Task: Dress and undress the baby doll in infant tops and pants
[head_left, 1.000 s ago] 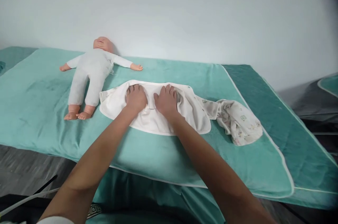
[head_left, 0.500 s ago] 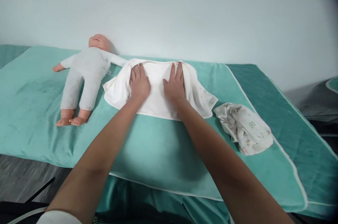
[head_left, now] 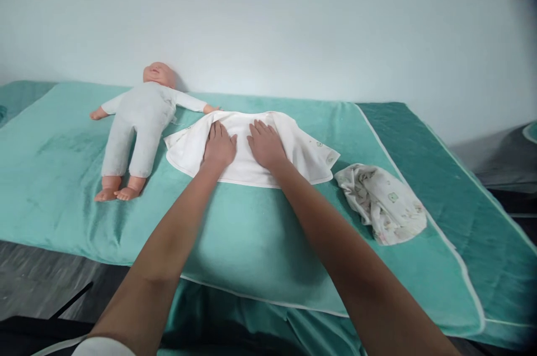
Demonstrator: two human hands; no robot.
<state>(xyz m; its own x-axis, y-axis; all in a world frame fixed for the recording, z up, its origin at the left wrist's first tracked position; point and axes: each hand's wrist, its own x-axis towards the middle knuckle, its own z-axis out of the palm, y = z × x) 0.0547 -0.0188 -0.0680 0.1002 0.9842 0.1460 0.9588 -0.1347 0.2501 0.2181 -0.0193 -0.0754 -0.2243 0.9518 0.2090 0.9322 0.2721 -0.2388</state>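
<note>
A small white baby shirt [head_left: 247, 171] lies spread on the green bed, its inner side facing up and a printed sleeve pointing right. My left hand [head_left: 221, 145] rests flat on the shirt's left half, fingers stretched toward the far edge, with the fold of cloth beside it. On the right half, my right hand [head_left: 267, 145] also lies flat, its fingers stretched out. Left of the shirt, a baby doll [head_left: 145, 110] in a white body suit lies on its back, one hand by the shirt's top edge.
A crumpled printed baby garment [head_left: 392, 205] lies right of the shirt. The green velvet cover [head_left: 251, 233] has a pale piped border and hangs over the front edge. Behind the bed rises a white wall [head_left: 268, 20]. Grey floor [head_left: 33, 278] shows at lower left.
Both hands have drawn back from the shirt's far edge, and the right hand has shifted toward the middle. The shirt's top edge sits lower, leaving the doll's hand in view.
</note>
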